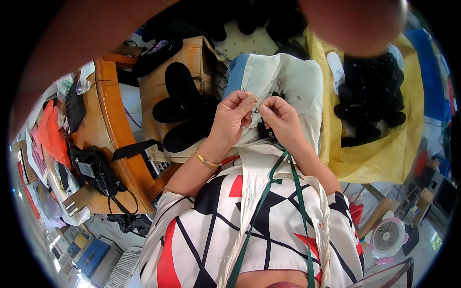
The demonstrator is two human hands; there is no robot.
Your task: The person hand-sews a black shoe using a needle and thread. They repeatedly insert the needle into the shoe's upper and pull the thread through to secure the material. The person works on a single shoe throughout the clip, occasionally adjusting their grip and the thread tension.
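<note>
My left hand (233,117), with a gold bracelet (206,159) at its wrist, is closed in a pinch over my lap. A thin dark strand, like a needle or thread, pokes up from its fingertips. Close beside it, my right hand (282,121) is pinched too, its fingertips almost meeting the left ones. What the right fingers hold is too small to make out. Below the hands, a small black item (266,133) lies on the pale cloth (300,84) across my lap, partly hidden. Green cords (296,192) hang down my front toward it.
Black cloth shoes (180,84) lie on a cardboard box (197,55) at the left. A yellow bag (374,163) at the right holds several black shoes and a white sole (335,69). Farther left stands a wooden table (108,103) with a black bag (93,168). Blurred skin-coloured shapes cover the top corners.
</note>
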